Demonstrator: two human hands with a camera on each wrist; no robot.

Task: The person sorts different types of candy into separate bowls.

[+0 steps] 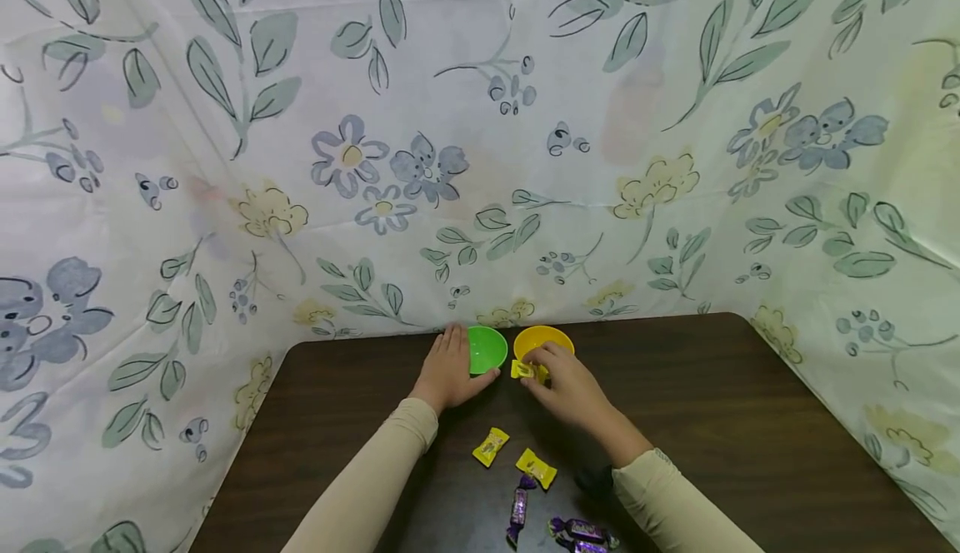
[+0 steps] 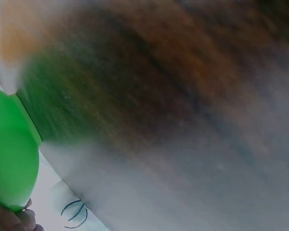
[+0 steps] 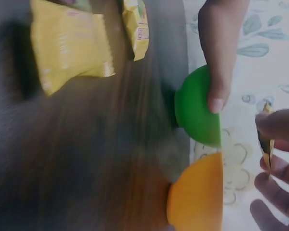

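My left hand (image 1: 447, 374) grips the side of a green bowl (image 1: 489, 348), its thumb spread along the front and its fingers along the left side. Fingertips (image 2: 25, 220) show at the rim of the bowl in the left wrist view. Just to the right stands a yellow-orange bowl (image 1: 542, 336). In front of that bowl's rim my right hand (image 1: 572, 388) pinches a yellow-wrapped candy (image 1: 522, 369) between thumb and fingers. The right wrist view shows this candy (image 3: 266, 142) edge-on, beyond the bowl's rim.
Two yellow-wrapped candies, one left (image 1: 491, 446) and one right (image 1: 536, 468), lie on the dark wooden table (image 1: 750, 436) between the forearms. Several purple-wrapped candies (image 1: 517, 513) lie nearer the front. A floral cloth (image 1: 480, 161) hangs behind the table and along its sides.
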